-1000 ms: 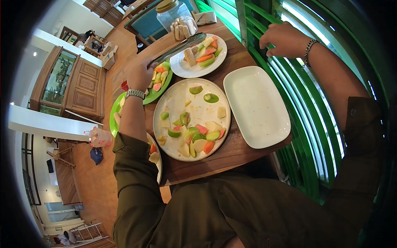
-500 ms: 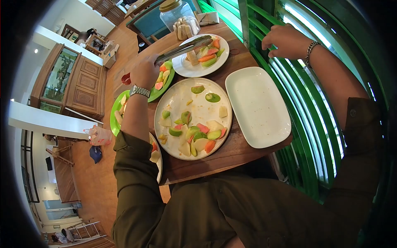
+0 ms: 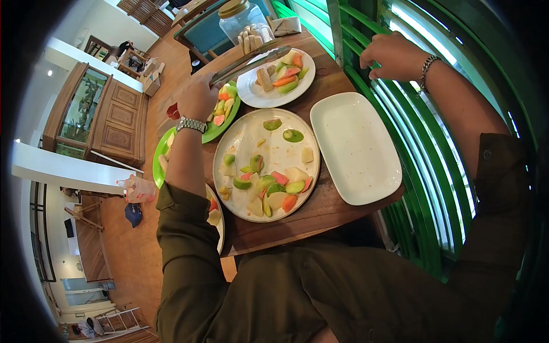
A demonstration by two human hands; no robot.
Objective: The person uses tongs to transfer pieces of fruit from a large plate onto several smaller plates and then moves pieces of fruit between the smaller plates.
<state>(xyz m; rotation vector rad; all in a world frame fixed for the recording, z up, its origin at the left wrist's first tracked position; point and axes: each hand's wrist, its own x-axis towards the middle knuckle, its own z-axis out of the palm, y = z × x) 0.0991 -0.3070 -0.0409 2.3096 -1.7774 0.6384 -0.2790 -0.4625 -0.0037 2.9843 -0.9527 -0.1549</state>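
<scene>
My left hand (image 3: 198, 98), with a metal watch on the wrist, is closed around the handle end of metal tongs (image 3: 249, 65). The tongs reach over the far white plate (image 3: 251, 91), which carries fruit pieces and pale finger-shaped biscuits. Beneath my left hand is a green plate (image 3: 215, 134) of mixed fruit. My right hand (image 3: 396, 57), wearing a chain bracelet, is raised by the green window slats, its fingers loosely bent and apart with nothing visible in them. A large round plate (image 3: 251, 123) in front of me holds scattered cut fruit. Beside it lies a white rectangular dish (image 3: 357, 151) with crumbs.
A glass jar (image 3: 243, 26) of biscuits stands at the table's far end. Another green plate (image 3: 157, 166) and a partly hidden plate (image 3: 221, 234) sit along the left. Green slats (image 3: 423, 143) line the right side. A plastic bag (image 3: 137, 188) is beyond the left edge.
My left hand has moved slightly, and the tongs have lifted toward the far edge of the far white plate and the jar. My right hand stays nearly still.
</scene>
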